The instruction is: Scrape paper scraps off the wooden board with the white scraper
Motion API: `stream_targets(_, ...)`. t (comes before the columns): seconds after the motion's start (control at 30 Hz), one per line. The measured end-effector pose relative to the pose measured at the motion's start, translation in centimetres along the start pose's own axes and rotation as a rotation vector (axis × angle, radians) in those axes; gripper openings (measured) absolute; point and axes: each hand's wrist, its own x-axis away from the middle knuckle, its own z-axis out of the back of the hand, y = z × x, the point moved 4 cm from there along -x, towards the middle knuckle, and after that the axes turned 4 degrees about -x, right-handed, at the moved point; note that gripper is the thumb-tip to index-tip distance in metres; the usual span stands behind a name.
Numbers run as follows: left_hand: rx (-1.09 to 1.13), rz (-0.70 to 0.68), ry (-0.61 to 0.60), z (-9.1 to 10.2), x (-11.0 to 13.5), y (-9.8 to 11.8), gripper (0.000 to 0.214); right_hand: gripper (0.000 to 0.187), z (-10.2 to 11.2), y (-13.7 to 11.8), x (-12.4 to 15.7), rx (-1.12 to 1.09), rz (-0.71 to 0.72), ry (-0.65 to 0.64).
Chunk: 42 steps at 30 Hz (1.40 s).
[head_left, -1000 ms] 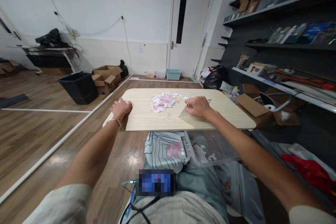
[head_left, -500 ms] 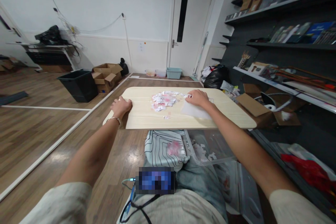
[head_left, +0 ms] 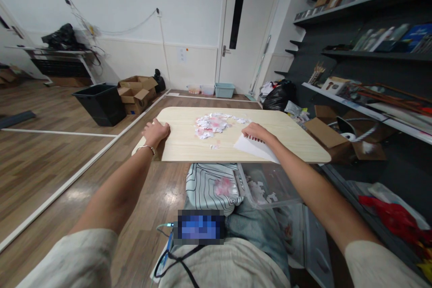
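Observation:
My left hand (head_left: 155, 131) is curled round the left edge of a pale wooden tabletop (head_left: 182, 148). On the tabletop's right half, my right hand (head_left: 254, 131) is closed on a white sheet (head_left: 251, 146) with a row of dark notches along its far edge. That sheet lies low against the wood, its near corner partly under my wrist. A flat heap of white and pinkish scraps (head_left: 212, 123) spreads over the middle. A thin trail of scraps (head_left: 240, 120) runs from it toward my right hand, and a few small bits (head_left: 214, 146) lie nearer me.
Below the tabletop's near edge are a striped cloth bag (head_left: 205, 184) and a clear plastic bin (head_left: 273, 189) with white pieces in it. A phone (head_left: 200, 227) rests at my lap. Cardboard boxes (head_left: 327, 132) and shelves (head_left: 364, 63) line the right side; a black bin (head_left: 101, 103) stands left.
My right hand has drawn a little toward me with the white sheet, so its notched edge and the trail of scraps beyond it now show. The left hand keeps its place.

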Motion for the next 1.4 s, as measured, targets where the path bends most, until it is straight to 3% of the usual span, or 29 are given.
stream_targets(0.13, -0.002, 0.007, -0.020, 0.3, 0.2, 0.2, 0.086, 0.045, -0.4, -0.2, 1.1, -0.013, -0.122, -0.020)
stream_targets(0.3, -0.018, 0.013, -0.017, 0.4, 0.2, 0.2, 0.085, 0.058, -1.2, -1.5, 3.2, -0.026, -0.165, -0.012)
stream_targets(0.63, -0.015, 0.015, -0.025, 0.3, 0.0, 0.0, 0.085, 0.046, -2.5, -5.0, 5.9, -0.054, -0.028, -0.056)
stream_targets(0.77, -0.009, 0.014, -0.021, 0.2, -0.1, 0.0, 0.087, 0.041, -2.6, -4.9, 5.6, -0.041, 0.000, -0.101)
stream_targets(1.03, -0.009, 0.010, -0.016, 0.3, 0.1, 0.1, 0.085, 0.036, -3.1, -3.6, 4.7, -0.068, 0.099, -0.055)
stream_targets(1.23, -0.014, 0.008, -0.016, 0.4, 0.3, 0.2, 0.084, 0.043, -1.6, -2.4, 1.6, -0.077, 0.091, 0.014)
stream_targets(1.4, -0.024, -0.002, -0.025, 0.6, 0.4, 0.3, 0.082, 0.056, -0.5, -3.7, -0.5, -0.010, 0.039, 0.120)
